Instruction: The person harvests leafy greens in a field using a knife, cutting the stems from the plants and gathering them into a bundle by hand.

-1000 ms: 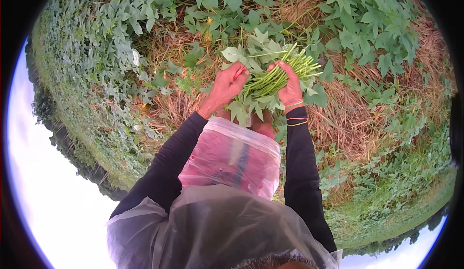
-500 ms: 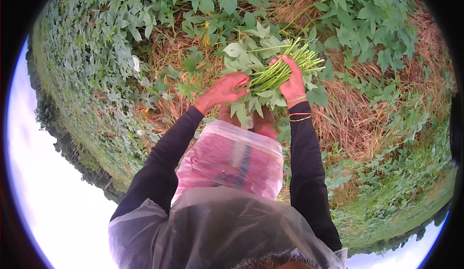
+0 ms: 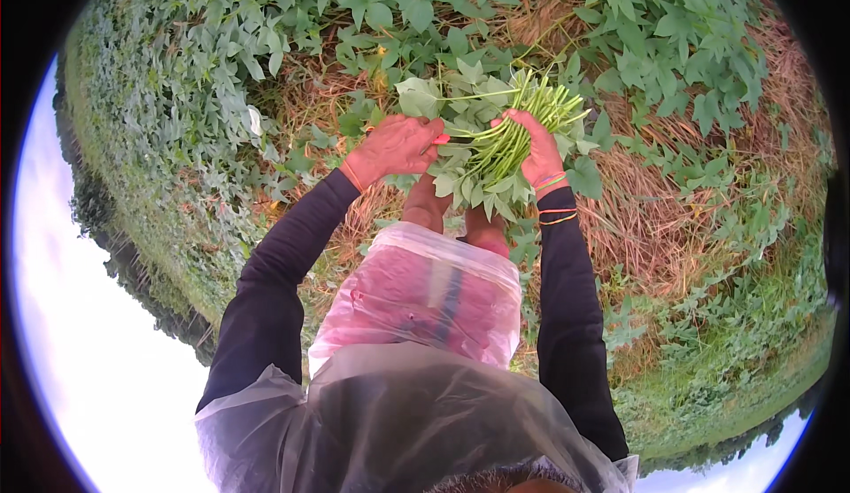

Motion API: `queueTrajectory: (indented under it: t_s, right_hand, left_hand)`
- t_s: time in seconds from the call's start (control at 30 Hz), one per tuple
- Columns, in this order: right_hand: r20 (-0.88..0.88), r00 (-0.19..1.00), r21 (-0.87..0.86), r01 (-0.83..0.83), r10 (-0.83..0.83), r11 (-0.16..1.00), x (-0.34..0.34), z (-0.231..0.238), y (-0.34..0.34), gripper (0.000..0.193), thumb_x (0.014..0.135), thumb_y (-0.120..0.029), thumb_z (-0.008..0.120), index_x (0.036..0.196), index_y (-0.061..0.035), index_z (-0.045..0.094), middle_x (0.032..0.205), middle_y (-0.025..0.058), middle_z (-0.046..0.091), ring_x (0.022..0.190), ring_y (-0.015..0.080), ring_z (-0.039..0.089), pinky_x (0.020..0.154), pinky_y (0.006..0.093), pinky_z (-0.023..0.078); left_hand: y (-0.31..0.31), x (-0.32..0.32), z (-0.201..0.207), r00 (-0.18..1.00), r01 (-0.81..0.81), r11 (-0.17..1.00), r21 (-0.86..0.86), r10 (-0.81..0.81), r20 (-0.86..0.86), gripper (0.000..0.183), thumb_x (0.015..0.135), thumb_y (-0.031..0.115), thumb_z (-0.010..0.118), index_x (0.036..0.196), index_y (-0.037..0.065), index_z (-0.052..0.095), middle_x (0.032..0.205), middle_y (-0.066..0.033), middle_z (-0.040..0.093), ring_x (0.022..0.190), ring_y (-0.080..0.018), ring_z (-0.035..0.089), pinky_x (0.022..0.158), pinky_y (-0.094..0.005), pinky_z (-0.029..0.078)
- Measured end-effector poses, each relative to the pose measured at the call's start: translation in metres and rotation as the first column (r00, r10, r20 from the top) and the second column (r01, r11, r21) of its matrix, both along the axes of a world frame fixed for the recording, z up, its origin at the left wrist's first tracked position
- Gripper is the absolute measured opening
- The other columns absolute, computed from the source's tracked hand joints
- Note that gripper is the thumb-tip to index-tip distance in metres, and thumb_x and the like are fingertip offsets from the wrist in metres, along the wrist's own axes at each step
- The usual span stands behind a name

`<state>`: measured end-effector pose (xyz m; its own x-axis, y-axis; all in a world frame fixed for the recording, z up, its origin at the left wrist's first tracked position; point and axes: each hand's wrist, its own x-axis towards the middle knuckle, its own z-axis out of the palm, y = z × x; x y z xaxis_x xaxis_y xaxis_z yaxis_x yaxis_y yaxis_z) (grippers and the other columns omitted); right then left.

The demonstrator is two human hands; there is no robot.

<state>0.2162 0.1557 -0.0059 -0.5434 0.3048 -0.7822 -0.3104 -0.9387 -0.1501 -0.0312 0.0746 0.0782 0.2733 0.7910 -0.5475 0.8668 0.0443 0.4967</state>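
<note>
My right hand [image 3: 539, 150] is closed around a thick bunch of leafy green stems [image 3: 508, 146]. The cut ends fan out to the upper right, while broad lobed leaves spread below and to the left. Just left of the bunch, my left hand [image 3: 392, 147] grips a small knife [image 3: 443, 139] by its red handle. Its dark blade points right, toward the stems, and its tip is partly lost among them. One longer stem with a large pale leaf [image 3: 418, 97] sticks out leftward above the knife.
Low leafy plants [image 3: 691, 33] grow all around, with dry brown straw [image 3: 633, 201] between them. My bare legs [image 3: 427, 203] and a pink garment under clear plastic [image 3: 416, 285] are below the hands. A small white scrap [image 3: 255, 120] lies among leaves at left.
My left hand has shifted up and left, away from the stems, so the knife's dark blade now shows. The bunch in my right hand has tilted more upright.
</note>
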Motion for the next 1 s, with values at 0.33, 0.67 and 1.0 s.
queueTrajectory:
  t_s: [0.33,0.67,1.0]
  right_hand:
    - [-0.138,0.96,-0.247,0.205,-0.244,0.947,-0.005,-0.002,0.004,0.016,0.089,-0.017,0.069,0.096,-0.0023,0.068,0.102,0.0174,0.072,0.092,0.0268,0.07,0.086,0.0409,0.057]
    - [-0.199,0.956,-0.22,0.172,-0.216,0.96,0.02,-0.024,0.002,0.018,0.092,-0.017,0.066,0.099,0.0,0.065,0.11,0.0184,0.068,0.109,0.0303,0.063,0.1,0.0424,0.049]
    - [0.072,0.927,0.299,-0.371,0.367,0.879,-0.053,0.025,-0.028,0.022,0.094,-0.014,0.064,0.111,-0.0021,0.062,0.102,0.0114,0.069,0.098,0.0207,0.065,0.087,0.0358,0.052]
  left_hand:
    - [-0.021,0.032,-0.042,0.904,-0.427,0.904,0.001,0.427,0.018,0.02,0.082,0.02,0.059,0.088,0.001,0.056,0.078,-0.0213,0.062,0.072,-0.0413,0.063,0.067,-0.0494,0.049]
    - [-0.049,0.047,-0.049,0.668,-0.497,0.818,-0.29,0.574,0.474,0.023,0.09,0.022,0.061,0.099,0.0,0.061,0.071,-0.0132,0.057,0.066,-0.0254,0.057,0.064,-0.0386,0.046]
    - [0.004,-0.006,-0.01,-0.176,-0.712,0.124,-0.691,0.922,0.346,0.03,0.1,0.035,0.052,0.093,0.007,0.06,0.072,0.0042,0.053,0.058,-0.0029,0.046,0.048,-0.02,0.035]
